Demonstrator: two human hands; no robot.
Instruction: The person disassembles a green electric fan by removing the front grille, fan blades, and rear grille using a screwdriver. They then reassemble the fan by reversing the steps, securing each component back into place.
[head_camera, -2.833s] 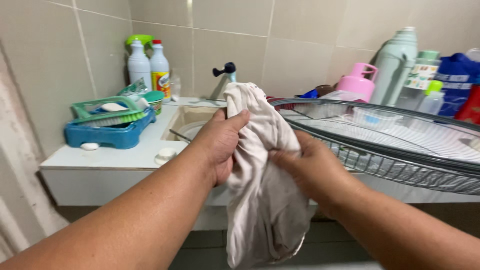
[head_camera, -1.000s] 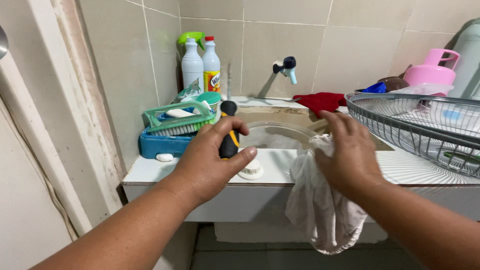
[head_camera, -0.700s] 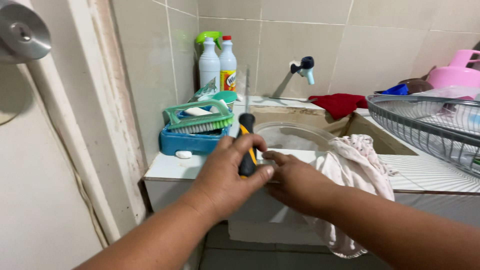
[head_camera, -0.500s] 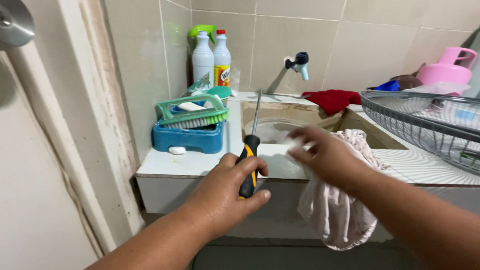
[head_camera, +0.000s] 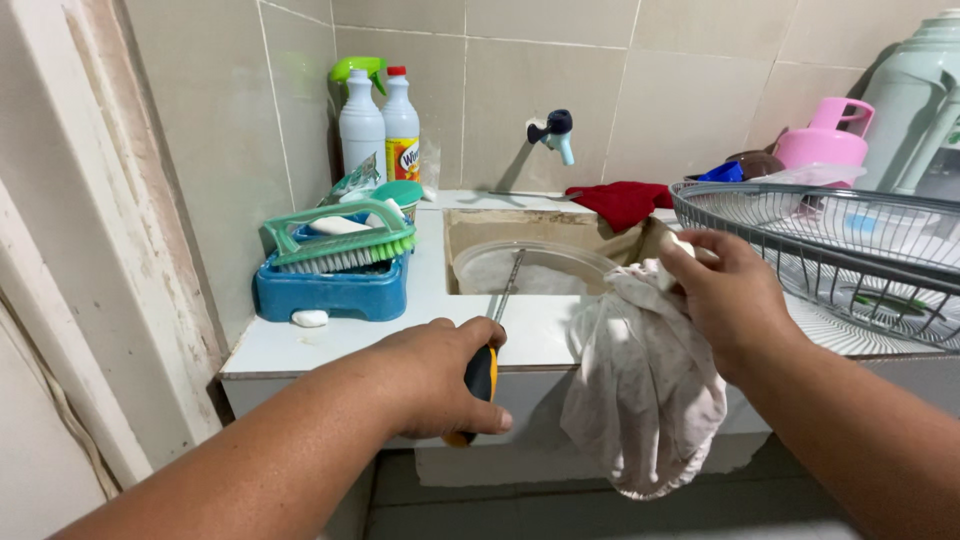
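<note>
Fingers of the left hand wrap closed around the black-and-yellow handle of a screwdriver, its metal shaft angled up over the white tiled surface toward the clear round plastic basin in the sink. Fingers of the right hand pinch the top of a crumpled off-white cloth, which hangs down past the surface's front edge. Blue tray with green scrub brush stands left of the sink; wire rack right.

Screwdriver handle mostly inside left hand
</note>
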